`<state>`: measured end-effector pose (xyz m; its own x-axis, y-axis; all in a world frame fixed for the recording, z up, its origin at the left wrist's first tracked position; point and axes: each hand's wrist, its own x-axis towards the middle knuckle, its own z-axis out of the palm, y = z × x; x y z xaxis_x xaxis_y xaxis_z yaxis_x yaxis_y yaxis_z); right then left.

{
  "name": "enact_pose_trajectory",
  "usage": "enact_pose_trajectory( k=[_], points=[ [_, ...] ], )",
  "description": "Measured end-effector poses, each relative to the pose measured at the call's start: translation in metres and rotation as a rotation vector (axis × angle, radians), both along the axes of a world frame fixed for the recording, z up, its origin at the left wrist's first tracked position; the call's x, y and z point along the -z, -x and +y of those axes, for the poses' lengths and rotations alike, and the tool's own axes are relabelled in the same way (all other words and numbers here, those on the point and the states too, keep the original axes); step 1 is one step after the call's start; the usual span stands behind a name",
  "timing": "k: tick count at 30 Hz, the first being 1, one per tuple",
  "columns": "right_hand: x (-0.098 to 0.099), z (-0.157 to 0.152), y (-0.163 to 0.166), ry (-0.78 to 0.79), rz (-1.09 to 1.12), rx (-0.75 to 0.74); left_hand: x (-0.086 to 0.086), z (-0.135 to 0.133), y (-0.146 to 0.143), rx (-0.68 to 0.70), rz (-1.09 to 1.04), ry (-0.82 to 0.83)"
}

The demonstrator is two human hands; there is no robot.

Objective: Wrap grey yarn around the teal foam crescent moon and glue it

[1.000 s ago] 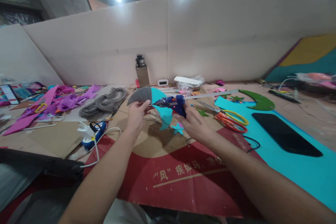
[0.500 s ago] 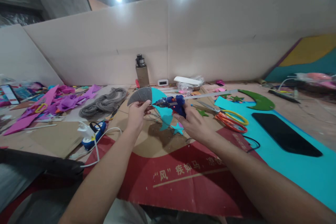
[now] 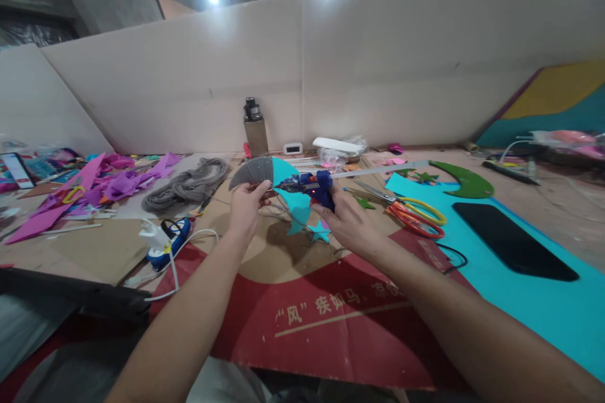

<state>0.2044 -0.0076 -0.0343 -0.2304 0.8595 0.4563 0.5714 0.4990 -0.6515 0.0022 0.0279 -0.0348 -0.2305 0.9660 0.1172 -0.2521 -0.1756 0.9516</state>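
Closed around the lower edge of a crescent-shaped piece (image 3: 285,170), my left hand (image 3: 250,198) holds it above the cardboard. The crescent's left part is covered in grey cord; the rest is bare turquoise. My right hand (image 3: 347,211) grips a blue hot glue gun (image 3: 314,187) with a small red light, a long clear glue stick (image 3: 382,170) running out of its back. The gun's nozzle points left, close to the turquoise face by the cord's end; whether it touches I cannot tell. A turquoise star (image 3: 320,232) hangs below the crescent.
A red-printed cardboard sheet (image 3: 331,340) lies under my hands. Scissors (image 3: 416,214), a black phone (image 3: 515,239) and a green crescent (image 3: 466,181) are to the right. On the left are a grey cord bundle (image 3: 189,186), a blue power strip (image 3: 170,245) and purple scraps (image 3: 123,186). A bottle (image 3: 256,132) stands behind.
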Motion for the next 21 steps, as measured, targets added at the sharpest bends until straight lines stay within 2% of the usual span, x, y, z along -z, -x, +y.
enact_pose_trajectory(
  k=[21],
  points=[
    [0.0026, 0.0010, 0.0001, -0.037, 0.009, -0.009, -0.0024, -0.0015, -0.0018, -0.008, -0.007, 0.015]
  ],
)
